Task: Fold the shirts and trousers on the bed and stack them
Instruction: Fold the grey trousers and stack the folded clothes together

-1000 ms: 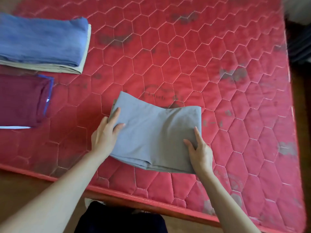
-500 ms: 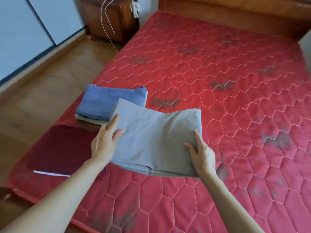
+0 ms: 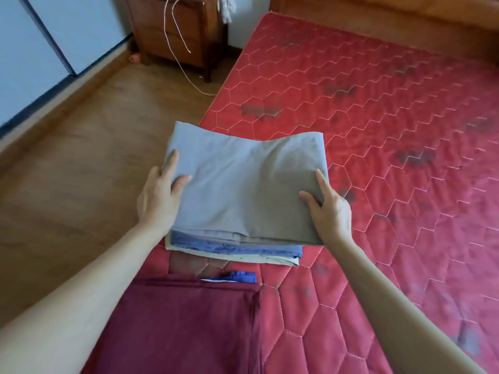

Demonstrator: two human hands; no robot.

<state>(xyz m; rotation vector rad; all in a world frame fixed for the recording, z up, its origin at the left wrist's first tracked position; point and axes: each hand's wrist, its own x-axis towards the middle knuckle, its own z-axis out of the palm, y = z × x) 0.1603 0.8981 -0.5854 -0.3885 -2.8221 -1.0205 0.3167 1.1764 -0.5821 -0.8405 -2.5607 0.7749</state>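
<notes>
We hold the folded grey garment with both hands, one at each short side. Our left hand grips its edge at about 9 o'clock, the thumb and forefinger lying on top of the cloth and the other fingers hidden under it. Our right hand grips the opposite edge at about 3 o'clock in the same way, thumb on top. The grey garment sits over a small pile near the left edge of the red mattress: under its near edge we see a folded blue garment and below that a cream one. We cannot tell if the grey one already rests fully on the pile. At 6 o'clock from the pile, closer to us, lies a folded maroon garment with a bit of blue cloth showing at its far edge. At 12 o'clock, on the wooden floor, stands a dark wooden cabinet with a white cable hanging before it.
</notes>
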